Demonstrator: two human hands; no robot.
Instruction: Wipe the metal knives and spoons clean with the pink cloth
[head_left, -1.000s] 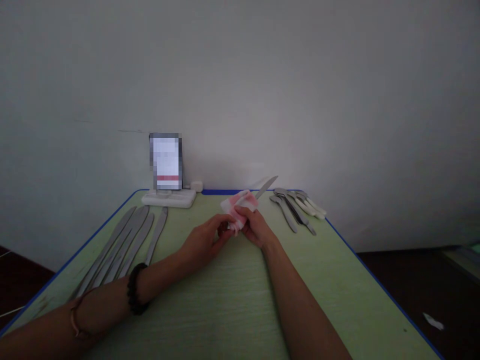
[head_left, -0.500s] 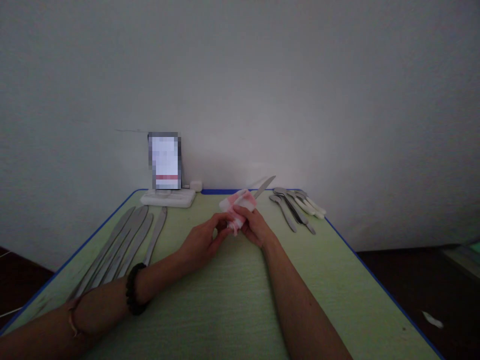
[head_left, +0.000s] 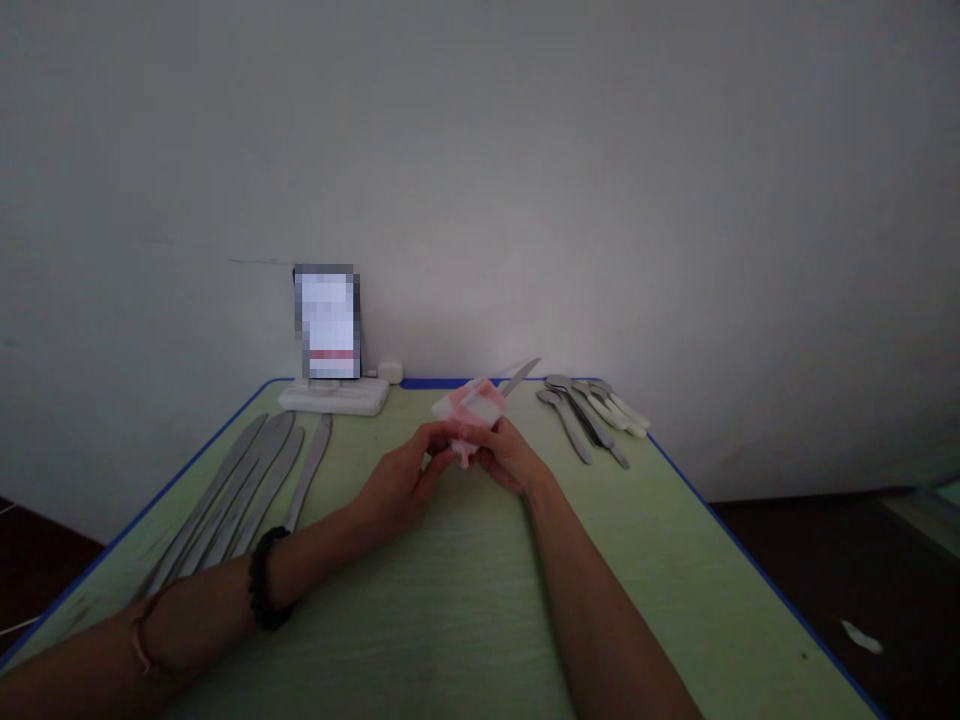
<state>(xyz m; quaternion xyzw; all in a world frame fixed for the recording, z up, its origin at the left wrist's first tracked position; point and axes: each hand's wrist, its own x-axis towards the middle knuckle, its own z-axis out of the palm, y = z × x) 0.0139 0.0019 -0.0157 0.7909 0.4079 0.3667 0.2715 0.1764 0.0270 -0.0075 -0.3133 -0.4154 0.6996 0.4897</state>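
Over the middle of the table, a pink-and-white cloth [head_left: 480, 402] is bunched around a table knife [head_left: 521, 376], whose blade sticks out to the upper right. The knife's handle is hidden in the cloth. My right hand [head_left: 511, 458] is closed round the cloth from the right, its thumb lying across the top. From the left, my left hand [head_left: 397, 478] pinches the cloth's near end with thumb and fingers. Whether its fingers also touch the knife handle cannot be seen.
Several table knives [head_left: 271, 485] lie side by side at the left, partly under my left forearm. Spoons [head_left: 566, 425], some with white handles, are grouped at the right. A lit phone [head_left: 330, 325] leans by the wall behind a white power strip [head_left: 334, 398] with a plug [head_left: 391, 372].
Both hands have shifted slightly left with the cloth and knife. The knife's tip is a little lower, and the cloth's folds have changed shape.
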